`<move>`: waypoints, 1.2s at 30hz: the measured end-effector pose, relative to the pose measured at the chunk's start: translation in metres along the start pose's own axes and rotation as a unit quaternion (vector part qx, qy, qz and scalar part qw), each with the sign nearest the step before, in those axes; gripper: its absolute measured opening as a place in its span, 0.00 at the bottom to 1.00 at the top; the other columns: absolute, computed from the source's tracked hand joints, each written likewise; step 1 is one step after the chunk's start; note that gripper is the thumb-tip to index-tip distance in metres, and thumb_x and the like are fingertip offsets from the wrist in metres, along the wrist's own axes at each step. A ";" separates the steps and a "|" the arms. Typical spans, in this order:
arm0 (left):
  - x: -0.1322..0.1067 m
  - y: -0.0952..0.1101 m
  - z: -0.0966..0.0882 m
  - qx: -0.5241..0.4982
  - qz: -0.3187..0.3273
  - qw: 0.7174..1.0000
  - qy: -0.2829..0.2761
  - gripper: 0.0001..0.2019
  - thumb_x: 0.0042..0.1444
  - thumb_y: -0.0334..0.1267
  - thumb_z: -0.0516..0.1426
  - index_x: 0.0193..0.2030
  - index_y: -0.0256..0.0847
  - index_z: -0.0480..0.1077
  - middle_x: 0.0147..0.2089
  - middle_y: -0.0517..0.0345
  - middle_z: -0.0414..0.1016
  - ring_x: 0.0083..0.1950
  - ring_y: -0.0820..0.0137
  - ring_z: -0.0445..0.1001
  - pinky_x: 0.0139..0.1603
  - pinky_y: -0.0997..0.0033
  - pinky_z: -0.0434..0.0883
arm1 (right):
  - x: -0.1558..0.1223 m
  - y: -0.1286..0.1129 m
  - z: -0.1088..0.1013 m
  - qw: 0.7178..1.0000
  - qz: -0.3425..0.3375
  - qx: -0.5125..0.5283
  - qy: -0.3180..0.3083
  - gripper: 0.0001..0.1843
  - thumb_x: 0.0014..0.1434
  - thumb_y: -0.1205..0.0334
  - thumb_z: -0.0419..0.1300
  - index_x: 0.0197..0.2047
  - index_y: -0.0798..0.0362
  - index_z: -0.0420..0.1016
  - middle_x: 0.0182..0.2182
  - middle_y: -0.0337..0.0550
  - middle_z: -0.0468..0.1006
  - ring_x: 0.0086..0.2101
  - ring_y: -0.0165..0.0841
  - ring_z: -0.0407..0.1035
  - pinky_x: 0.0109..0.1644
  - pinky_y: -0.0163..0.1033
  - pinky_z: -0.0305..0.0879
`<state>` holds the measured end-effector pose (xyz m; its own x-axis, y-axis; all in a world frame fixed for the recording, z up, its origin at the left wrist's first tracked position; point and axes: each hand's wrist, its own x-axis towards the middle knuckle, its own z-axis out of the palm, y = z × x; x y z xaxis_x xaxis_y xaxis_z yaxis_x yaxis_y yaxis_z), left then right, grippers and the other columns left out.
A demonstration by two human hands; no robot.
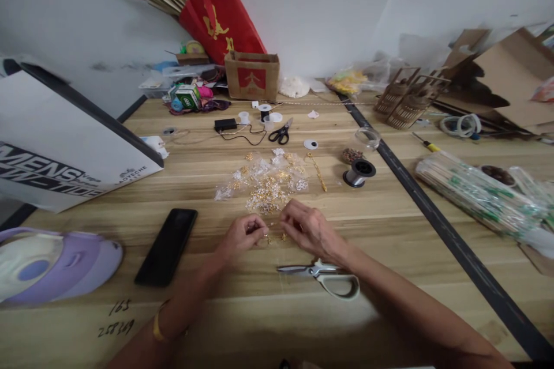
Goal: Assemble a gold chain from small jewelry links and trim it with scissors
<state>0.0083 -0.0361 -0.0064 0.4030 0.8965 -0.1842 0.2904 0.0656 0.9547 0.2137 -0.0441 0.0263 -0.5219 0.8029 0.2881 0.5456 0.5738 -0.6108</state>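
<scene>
My left hand [246, 233] is closed in a pinch low over the table, thumb and forefinger together. Facing it, my right hand [310, 228] also has its fingers drawn together, its tips a short gap away from the left ones. Whatever either pinch holds is too small to make out. Small gold pieces [268, 239] show close to the fingertips. Just beyond both hands lies a heap of tiny gold and clear charms [268, 195], with clear plastic bags around it. White-handled scissors [338, 285] rest below my right hand.
A black phone [167, 248] and a purple visor [86, 265] lie left. Right of the heap are a gold chain [318, 173], a wire spool [360, 173] and a glass jar [366, 138]. Black scissors [280, 135] lie behind. Bagged sticks [476, 190] occupy the right.
</scene>
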 end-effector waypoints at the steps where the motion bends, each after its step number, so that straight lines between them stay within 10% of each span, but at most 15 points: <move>1: 0.000 -0.001 -0.001 -0.002 0.000 1.000 0.004 0.11 0.50 0.42 0.57 0.27 0.36 0.64 0.21 0.65 0.62 0.23 0.76 0.63 0.25 0.77 0.62 | -0.001 0.000 0.000 0.998 -0.011 -0.033 -0.046 0.05 0.62 0.66 0.51 0.36 0.54 0.67 0.32 0.41 0.70 0.27 0.27 0.65 0.30 0.31 0.58; 6: -0.002 0.003 -0.007 -0.011 -0.007 1.000 0.019 0.11 0.50 0.42 0.57 0.26 0.36 0.64 0.20 0.65 0.62 0.23 0.77 0.62 0.25 0.77 0.61 | -0.002 -0.001 0.011 0.958 -0.020 -0.196 -0.208 0.07 0.63 0.65 0.50 0.41 0.54 0.68 0.38 0.46 0.71 0.33 0.31 0.68 0.33 0.32 0.59; 19: 0.000 -0.002 -0.001 -0.055 -0.021 0.998 0.030 0.12 0.47 0.43 0.59 0.26 0.36 0.64 0.20 0.65 0.63 0.22 0.77 0.62 0.25 0.77 0.61 | -0.001 0.016 -0.007 0.923 0.008 -0.233 -0.307 0.10 0.62 0.70 0.49 0.37 0.57 0.72 0.34 0.48 0.74 0.32 0.33 0.70 0.30 0.33 0.56; 26: 0.001 -0.005 0.011 -0.054 -0.025 0.998 0.037 0.13 0.46 0.45 0.60 0.26 0.36 0.65 0.20 0.65 0.62 0.22 0.78 0.62 0.24 0.78 0.62 | -0.002 0.018 -0.015 0.935 0.032 -0.234 -0.265 0.08 0.61 0.66 0.53 0.35 0.56 0.72 0.33 0.48 0.74 0.30 0.35 0.71 0.29 0.34 0.56; 36: -0.002 -0.011 0.014 -0.049 -0.002 0.998 0.030 0.12 0.49 0.43 0.58 0.27 0.36 0.66 0.21 0.64 0.62 0.23 0.76 0.61 0.25 0.77 0.61 | 0.001 0.006 0.020 0.993 0.035 0.096 -0.065 0.09 0.62 0.66 0.53 0.46 0.56 0.68 0.35 0.44 0.75 0.34 0.30 0.69 0.37 0.32 0.62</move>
<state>0.0168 -0.0452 -0.0194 0.3482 0.9205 -0.1775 0.2046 0.1102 0.9726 0.2033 -0.0426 0.0080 -0.5736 0.8051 0.1509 0.4554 0.4666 -0.7582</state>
